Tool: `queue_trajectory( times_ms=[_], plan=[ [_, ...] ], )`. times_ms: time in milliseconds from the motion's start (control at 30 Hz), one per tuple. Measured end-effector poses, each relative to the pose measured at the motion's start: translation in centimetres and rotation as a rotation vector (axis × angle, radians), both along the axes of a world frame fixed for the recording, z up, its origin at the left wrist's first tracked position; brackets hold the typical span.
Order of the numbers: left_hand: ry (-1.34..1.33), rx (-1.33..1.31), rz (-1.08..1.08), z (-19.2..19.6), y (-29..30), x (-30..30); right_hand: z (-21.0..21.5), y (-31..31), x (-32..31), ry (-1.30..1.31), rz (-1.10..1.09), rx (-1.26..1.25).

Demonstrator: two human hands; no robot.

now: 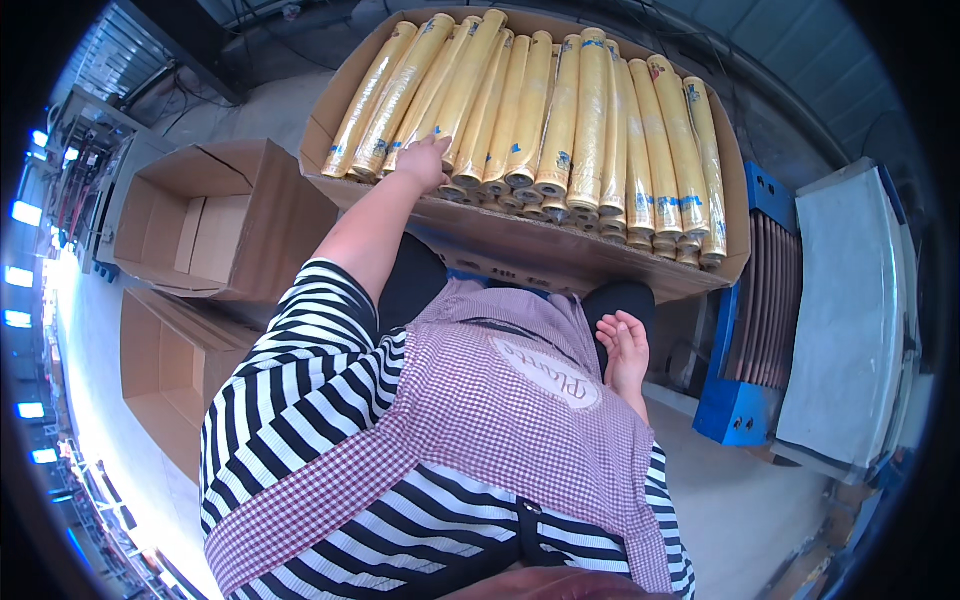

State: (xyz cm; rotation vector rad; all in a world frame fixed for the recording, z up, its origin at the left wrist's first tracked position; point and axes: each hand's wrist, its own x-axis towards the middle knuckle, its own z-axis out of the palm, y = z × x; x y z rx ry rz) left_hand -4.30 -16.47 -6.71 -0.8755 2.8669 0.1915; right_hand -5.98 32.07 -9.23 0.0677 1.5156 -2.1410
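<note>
1. Checked purple-and-white cloth apron [500,430] over a black-and-white striped shirt [300,350], closest to view; wearer faces a long brown cardboard carton [610,265] at 12 o'clock.
2. Yellow, plastic-wrapped cylindrical rolls [562,115] lie stacked in it, long axes approx. 12-to-6, those toward 11 tilting 1-to-7.
3. L hand [423,165], at 11 o'clock, rests at the near end of one yellow roll [468,85], which runs from the fingers toward 1; gripping or just touching, can't tell.
4. R hand [626,350], at 4 o'clock, sits beside the apron, palm up, fingers loosely curled, nothing visible in it; rolls well apart, toward its 12. L is nearer.
5. Also: open brown cardboard box [270,215], btwn 9 and 10; blue metal frame w/ dark ribs [735,410], 3 o'clock.
</note>
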Motion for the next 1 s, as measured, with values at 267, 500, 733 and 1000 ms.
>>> queue_trajectory(
  times_ms=[267, 500, 733, 1000],
  plan=[
    [-0.348, 0.445, -0.280, -1.6, 2.3, -1.7, 0.1, -0.5, -0.2, 0.002, 0.024, 0.009],
    [-0.539, 0.469, -0.255, -5.6, 0.1, -4.0, 0.1, -0.1, -0.2, -0.020, -0.004, -0.008],
    [-0.408, 0.382, -0.251, -6.0, 0.5, -3.7, -0.2, 0.7, -0.1, -0.013, -0.029, -0.027],
    [-0.195, 0.625, -0.165, -5.6, 0.2, -2.2, 0.1, 0.5, -0.1, -0.014, -0.003, -0.041]
  ],
)
